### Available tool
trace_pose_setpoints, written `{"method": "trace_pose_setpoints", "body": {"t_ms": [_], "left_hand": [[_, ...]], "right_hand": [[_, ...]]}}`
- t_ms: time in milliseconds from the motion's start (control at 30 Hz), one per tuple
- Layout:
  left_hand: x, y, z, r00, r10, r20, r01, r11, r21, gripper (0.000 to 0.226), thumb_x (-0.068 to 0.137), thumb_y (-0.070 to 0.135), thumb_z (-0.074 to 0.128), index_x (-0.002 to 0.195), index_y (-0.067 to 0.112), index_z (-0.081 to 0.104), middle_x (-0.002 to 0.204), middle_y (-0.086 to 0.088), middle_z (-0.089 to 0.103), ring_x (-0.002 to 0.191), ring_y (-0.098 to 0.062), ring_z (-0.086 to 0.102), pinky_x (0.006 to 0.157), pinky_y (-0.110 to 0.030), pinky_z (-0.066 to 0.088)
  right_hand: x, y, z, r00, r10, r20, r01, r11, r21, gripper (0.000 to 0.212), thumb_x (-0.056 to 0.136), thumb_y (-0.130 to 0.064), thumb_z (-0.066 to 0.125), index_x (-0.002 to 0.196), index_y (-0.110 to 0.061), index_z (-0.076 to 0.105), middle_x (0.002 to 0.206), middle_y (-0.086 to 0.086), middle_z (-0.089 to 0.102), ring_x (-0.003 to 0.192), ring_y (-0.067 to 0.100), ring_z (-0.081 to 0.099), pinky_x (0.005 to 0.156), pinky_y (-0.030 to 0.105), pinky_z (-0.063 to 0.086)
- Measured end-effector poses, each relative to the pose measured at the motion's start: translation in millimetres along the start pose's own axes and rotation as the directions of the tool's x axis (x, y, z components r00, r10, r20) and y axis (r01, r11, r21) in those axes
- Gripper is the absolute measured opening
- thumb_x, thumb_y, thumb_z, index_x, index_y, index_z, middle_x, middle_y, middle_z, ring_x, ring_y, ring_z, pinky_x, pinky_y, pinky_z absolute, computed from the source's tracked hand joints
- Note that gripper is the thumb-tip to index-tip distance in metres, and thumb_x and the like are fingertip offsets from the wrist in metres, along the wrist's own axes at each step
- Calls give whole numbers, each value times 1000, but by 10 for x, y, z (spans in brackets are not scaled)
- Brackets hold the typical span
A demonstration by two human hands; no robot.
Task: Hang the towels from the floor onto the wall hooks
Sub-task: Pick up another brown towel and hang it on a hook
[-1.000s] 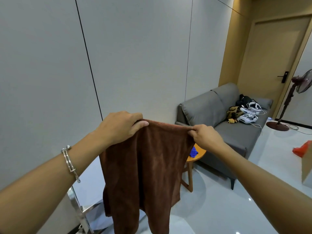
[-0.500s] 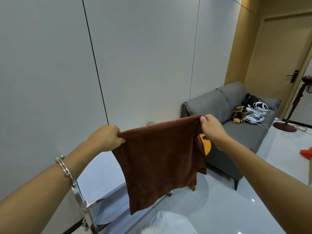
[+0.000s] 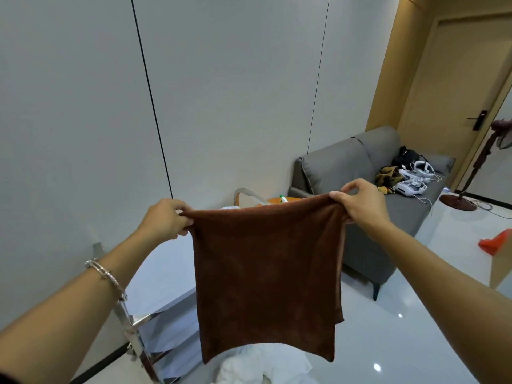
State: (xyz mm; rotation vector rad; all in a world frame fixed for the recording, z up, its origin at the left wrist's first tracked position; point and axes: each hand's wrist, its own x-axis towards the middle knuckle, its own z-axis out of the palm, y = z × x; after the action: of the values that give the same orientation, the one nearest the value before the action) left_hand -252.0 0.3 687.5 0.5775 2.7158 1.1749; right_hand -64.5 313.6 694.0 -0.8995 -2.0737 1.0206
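The left hand (image 3: 166,218) and right hand (image 3: 360,203) pinch the top corners of the brown terry towel (image 3: 266,267). If one pinch loosens, the towel may fall to the glossy white floor (image 3: 393,345).

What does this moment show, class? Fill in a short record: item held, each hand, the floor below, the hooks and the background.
held item: brown towel, spread out and hanging in the air
left hand: grips the top left corner
right hand: pinches the top right corner
floor below: white cloth, crumpled
hooks: none in view
background: grey sofa against the wall
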Motion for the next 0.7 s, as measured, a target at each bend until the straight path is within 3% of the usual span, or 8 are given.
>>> {"method": "trace_pose_setpoints", "body": {"t_ms": [167,267,367,433,500,600,700], "left_hand": [[2,-13,4,999,-27,37,34,976,-213,12,84,6,66,88,16,71,84,-11,72,81,-23,70,69,-28,53],[26,-28,23,1000,-17,23,22,969,-247,12,82,5,69,87,14,73,88,-8,72,88,-22,68,77,-31,55],[40,-36,41,1000,-3,-1,3,977,-211,12,79,8,72,90,14,74,88,-7,72,90,-22,67,85,-36,55],[47,-45,43,999,19,-40,-24,992,-127,12,78,11,74,90,14,74,86,-5,72,87,-22,66,82,-36,55],[50,-46,35,993,67,-93,-69,997,-17,11,77,14,75,88,16,75,83,-3,71,83,-19,64,74,-30,50],[67,-47,4,981,126,-148,-112,989,102,7,79,18,73,86,17,75,81,-1,71,81,-16,63,69,-26,45],[74,-58,-59,971,176,-159,-143,969,200,9,84,19,68,90,16,74,80,-1,70,76,-14,64,70,-27,46]], "right_hand": [[103,88,-27,994,112,5,-112,980,167,22,90,-33,62,83,-13,58,75,7,58,69,24,60,65,42,59],[177,86,-44,979,145,141,-179,946,269,28,96,-27,53,72,-15,55,67,5,46,63,18,49,64,37,49],[173,49,-68,951,122,285,-208,933,293,4,94,-13,58,92,-10,60,83,8,54,74,18,52,72,34,48],[187,61,-71,941,70,332,-143,969,201,23,86,-6,66,108,-8,60,94,10,60,85,19,56,80,34,48],[185,36,-61,938,-3,348,17,999,-38,31,83,-5,68,112,-12,61,99,7,63,91,19,58,87,33,48],[214,37,-23,926,-74,371,236,880,-412,25,88,-18,64,112,-16,64,104,4,64,98,21,58,84,32,48],[237,44,6,922,-128,365,300,831,-468,19,94,-23,56,104,-13,70,95,6,67,89,21,59,77,34,49]]}}
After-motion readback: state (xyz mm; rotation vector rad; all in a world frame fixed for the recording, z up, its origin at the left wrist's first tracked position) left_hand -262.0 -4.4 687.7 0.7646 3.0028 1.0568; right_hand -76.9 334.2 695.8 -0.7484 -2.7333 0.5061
